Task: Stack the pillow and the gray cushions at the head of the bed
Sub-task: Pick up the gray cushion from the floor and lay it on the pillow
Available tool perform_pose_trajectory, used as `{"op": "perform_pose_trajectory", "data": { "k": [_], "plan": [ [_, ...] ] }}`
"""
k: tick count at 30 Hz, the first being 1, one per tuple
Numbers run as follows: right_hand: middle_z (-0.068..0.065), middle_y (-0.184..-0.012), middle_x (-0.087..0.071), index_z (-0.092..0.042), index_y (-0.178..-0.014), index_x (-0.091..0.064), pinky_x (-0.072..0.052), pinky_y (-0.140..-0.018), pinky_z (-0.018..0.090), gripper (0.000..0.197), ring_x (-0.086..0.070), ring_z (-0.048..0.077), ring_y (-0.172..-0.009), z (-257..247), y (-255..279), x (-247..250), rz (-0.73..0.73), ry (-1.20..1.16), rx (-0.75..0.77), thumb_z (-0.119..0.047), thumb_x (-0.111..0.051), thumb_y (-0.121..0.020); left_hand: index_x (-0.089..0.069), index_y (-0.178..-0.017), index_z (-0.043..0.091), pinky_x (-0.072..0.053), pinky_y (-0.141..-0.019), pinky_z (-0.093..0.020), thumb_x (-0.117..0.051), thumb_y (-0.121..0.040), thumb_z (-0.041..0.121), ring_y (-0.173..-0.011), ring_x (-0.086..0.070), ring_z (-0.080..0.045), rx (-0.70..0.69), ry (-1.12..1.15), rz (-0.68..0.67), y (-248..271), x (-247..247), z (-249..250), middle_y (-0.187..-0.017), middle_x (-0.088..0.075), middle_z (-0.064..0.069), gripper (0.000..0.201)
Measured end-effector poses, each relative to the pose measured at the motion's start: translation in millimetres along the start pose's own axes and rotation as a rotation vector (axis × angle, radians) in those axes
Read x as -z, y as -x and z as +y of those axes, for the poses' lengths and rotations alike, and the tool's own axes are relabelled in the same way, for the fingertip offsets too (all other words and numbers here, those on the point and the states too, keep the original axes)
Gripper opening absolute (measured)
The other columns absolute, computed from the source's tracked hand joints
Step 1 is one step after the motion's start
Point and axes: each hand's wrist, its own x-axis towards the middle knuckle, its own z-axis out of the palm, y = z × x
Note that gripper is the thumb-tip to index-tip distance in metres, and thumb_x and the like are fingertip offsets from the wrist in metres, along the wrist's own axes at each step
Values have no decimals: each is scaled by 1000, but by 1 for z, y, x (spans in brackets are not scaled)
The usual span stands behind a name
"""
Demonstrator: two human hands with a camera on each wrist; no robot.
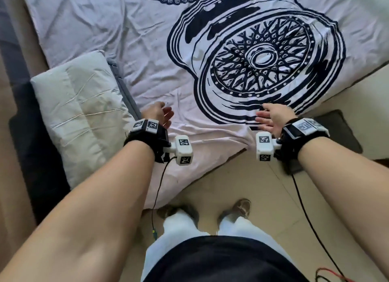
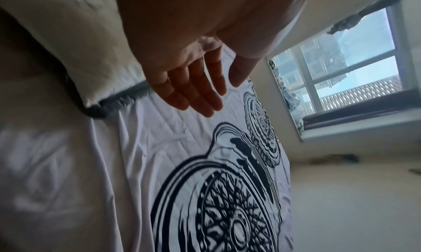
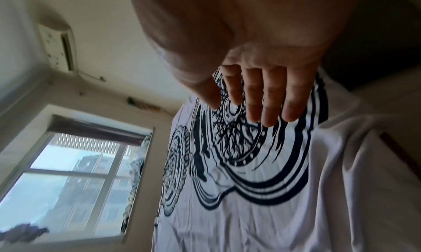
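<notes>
A pale, creased pillow [image 1: 80,113] lies at the bed's left end, on top of a gray cushion of which only an edge [image 1: 124,88] shows. My left hand [image 1: 165,113] hovers open just right of the pillow, over the printed sheet [image 1: 147,50], and holds nothing. My right hand [image 1: 267,117] is open too, palm toward the left hand, above the wheel print. In the left wrist view the left hand [image 2: 218,94] has straight fingers beside the pillow [image 2: 79,40] and the gray cushion edge [image 2: 118,103]. The right wrist view shows the right hand [image 3: 241,112] spread over the sheet [image 3: 250,202].
A dark bed frame [image 1: 35,155] runs along the pillow's left side. A dark gray flat thing [image 1: 336,130] lies on the tiled floor [image 1: 252,187] by the bed's right corner. My feet [image 1: 237,210] stand at the bed's edge. A window [image 3: 79,175] is beyond the far end.
</notes>
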Motion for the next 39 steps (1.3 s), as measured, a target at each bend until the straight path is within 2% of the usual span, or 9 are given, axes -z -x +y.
{"op": "perform_pose_trajectory", "data": {
  "k": [6,9,11,15,20,24,28,33,39],
  "plan": [
    [0,-88,-58,-21,-84,-53,-48,-77,32,25,-56,13,-76,23,5,177,149,-156,-15,-27,-39,-104,-60,-88,19,-43,-61,-23,-48,-97,24,-69,-63,-9,29,-148,-124,48,-161,-57,-73,-69,6,15],
    [-1,-89,-58,-15,-102,-56,-49,-82,34,17,-57,13,-78,38,9,265,281,-241,-29,-27,-44,-103,-55,-83,21,-40,-57,-23,-45,-99,24,-64,-61,-8,32,-234,-221,66,-242,-89,-51,-67,10,19],
    [-1,-89,-59,-15,-112,-54,-50,-76,33,18,-60,14,-81,55,14,321,365,-299,-70,-29,-48,-101,-55,-91,23,-38,-56,-23,-39,-101,24,-54,-63,-6,74,-322,-291,77,-293,-115,-58,-66,9,20],
    [3,-101,-57,-17,-84,-51,-45,-88,36,21,-58,17,-87,80,12,385,405,-378,-130,-25,-46,-103,-51,-81,21,-33,-55,-21,-41,-102,28,-30,-58,-1,93,-440,-387,88,-363,-152,-37,-59,11,25],
    [9,-116,-57,-15,-104,-55,-48,-90,40,11,-60,23,-97,90,-9,420,473,-464,-167,-25,-50,-101,-54,-98,21,-37,-58,-21,-39,-104,25,-53,-61,-5,131,-607,-460,84,-427,-179,-78,-63,10,16],
    [11,-127,-58,-12,-135,-49,-49,-97,43,36,-59,27,-116,86,-36,438,523,-482,-176,-24,-50,-102,-56,-113,23,-41,-49,-19,-49,-98,29,-48,-64,-5,135,-678,-450,58,-478,-193,-60,-67,8,17],
    [13,-130,-59,-10,-136,-49,-47,-104,46,36,-59,28,-120,79,-60,456,602,-513,-248,-21,-50,-102,-60,-122,16,-38,-52,-24,-52,-97,25,-64,-62,-11,163,-713,-515,37,-537,-199,-79,-65,3,28],
    [15,-130,-61,-9,-135,-50,-49,-100,46,37,-62,30,-115,83,-103,473,623,-537,-320,-21,-52,-100,-58,-87,19,-38,-55,-24,-52,-97,20,-60,-59,-12,123,-807,-529,19,-584,-203,-76,-63,-1,12],
    [19,-134,-58,-14,-124,-54,-47,-89,41,24,-59,28,-104,112,-172,482,566,-579,-389,-21,-51,-101,-58,-102,15,-34,-44,-17,-52,-98,19,-44,-55,-5,108,-957,-560,-15,-621,-255,-69,-59,0,8]
  ]
}}
